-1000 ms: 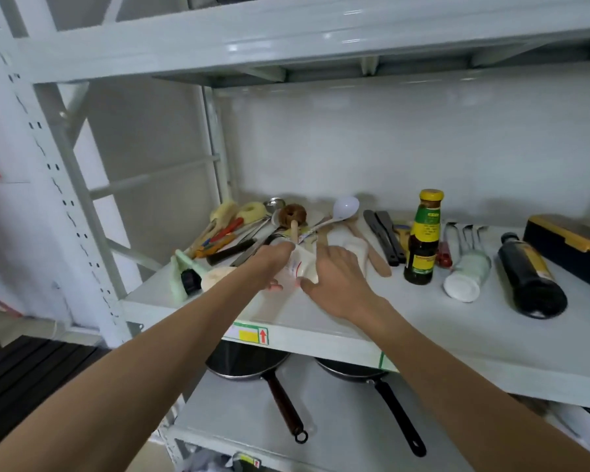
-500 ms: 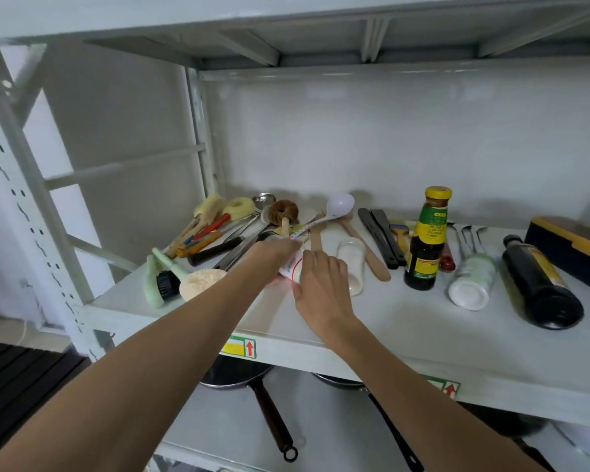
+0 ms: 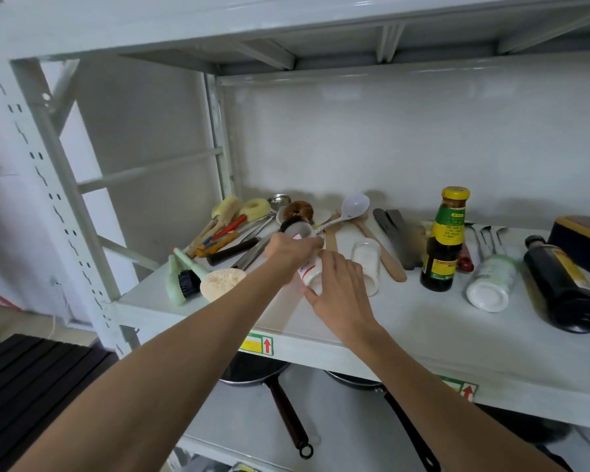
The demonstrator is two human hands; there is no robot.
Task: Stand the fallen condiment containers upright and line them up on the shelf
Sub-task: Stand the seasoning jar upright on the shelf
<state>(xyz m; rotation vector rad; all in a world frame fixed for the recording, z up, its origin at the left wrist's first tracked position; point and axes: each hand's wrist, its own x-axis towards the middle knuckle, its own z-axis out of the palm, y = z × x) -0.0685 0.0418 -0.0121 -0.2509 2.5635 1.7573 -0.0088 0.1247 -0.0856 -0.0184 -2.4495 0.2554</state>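
white container (image 3: 310, 271) label mostly hidden, perhaps by hands.

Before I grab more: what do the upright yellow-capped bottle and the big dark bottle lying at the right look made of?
Yellow-capped bottle: likely dark glass, glossy, with a paper-looking green and yellow label and probably a plastic cap. Big dark bottle: glossy and dark with sharp highlights; glass or hard plastic, cannot tell which.

no wording legible anywhere. shelf edge stickers (image 3: 257, 344) and (image 3: 463, 390): each shows a red up-arrow, beside yellow and green blocks. upright sauce bottle (image 3: 442, 243): green/yellow label, print too small to read. tilted white container (image 3: 310, 267) held in both hands: red marks, unreadable.
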